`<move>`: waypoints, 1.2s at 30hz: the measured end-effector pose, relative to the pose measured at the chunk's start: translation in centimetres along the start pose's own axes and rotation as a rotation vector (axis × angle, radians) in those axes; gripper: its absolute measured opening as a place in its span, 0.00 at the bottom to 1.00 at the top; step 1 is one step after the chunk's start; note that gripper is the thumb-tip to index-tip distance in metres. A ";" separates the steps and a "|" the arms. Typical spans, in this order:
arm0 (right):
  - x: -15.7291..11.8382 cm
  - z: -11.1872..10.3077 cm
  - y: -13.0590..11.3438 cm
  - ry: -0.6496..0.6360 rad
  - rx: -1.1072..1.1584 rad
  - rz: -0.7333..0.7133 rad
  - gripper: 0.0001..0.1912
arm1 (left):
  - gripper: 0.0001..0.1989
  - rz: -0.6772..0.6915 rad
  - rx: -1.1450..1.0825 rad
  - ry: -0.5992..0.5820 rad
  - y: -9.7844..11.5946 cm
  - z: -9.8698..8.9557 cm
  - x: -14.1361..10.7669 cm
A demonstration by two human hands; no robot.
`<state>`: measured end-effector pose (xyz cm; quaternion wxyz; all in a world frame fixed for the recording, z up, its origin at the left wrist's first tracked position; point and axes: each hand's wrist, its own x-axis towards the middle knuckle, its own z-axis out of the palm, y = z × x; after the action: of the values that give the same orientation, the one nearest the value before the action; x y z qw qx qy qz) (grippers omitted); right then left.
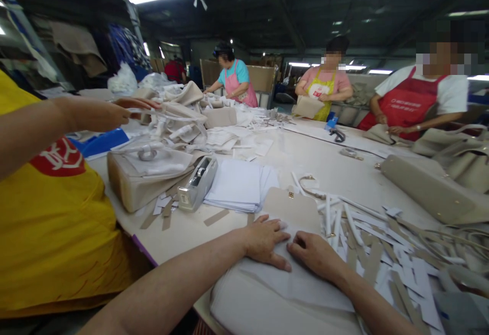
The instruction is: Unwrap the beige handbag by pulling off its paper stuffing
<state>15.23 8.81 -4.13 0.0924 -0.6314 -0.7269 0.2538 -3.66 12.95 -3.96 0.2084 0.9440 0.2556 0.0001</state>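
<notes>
A beige handbag (237,299) lies in front of me, its flap (292,210) with a small gold clasp pointing away. Over its body is spread a thin white sheet (290,284). My left hand (265,243) rests flat on the sheet below the flap, fingers spread. Close to it, my right hand (315,253) is closed, thumb and fingers drawn together against the sheet; what they pinch, if anything, is hidden. Beyond my left hand are a stack of white paper (237,184) and a grey tape dispenser (197,183).
White and beige strips (382,253) and straps lie heaped at right, near a beige bag (431,187). Another bag (130,182) stands at left beside a co-worker in a yellow apron (57,223), whose arm reaches over the table. Several more people work across the table (305,156).
</notes>
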 end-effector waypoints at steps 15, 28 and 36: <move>-1.6 -0.7 0.6 -0.060 0.184 -0.200 0.12 | 0.41 -0.017 -0.024 -0.015 0.2 -0.3 -0.1; -1.9 -0.5 0.7 -0.051 0.054 -0.255 0.14 | 0.43 -0.028 -0.056 -0.020 0.2 -0.1 -0.1; -2.2 -0.3 0.7 -0.018 0.045 -0.248 0.14 | 0.41 -0.024 -0.043 0.003 0.1 0.1 -0.2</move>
<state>16.40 6.80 -3.85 0.1306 -0.5320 -0.7944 0.2625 -3.73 12.73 -4.00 0.2281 0.9362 0.2673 0.0046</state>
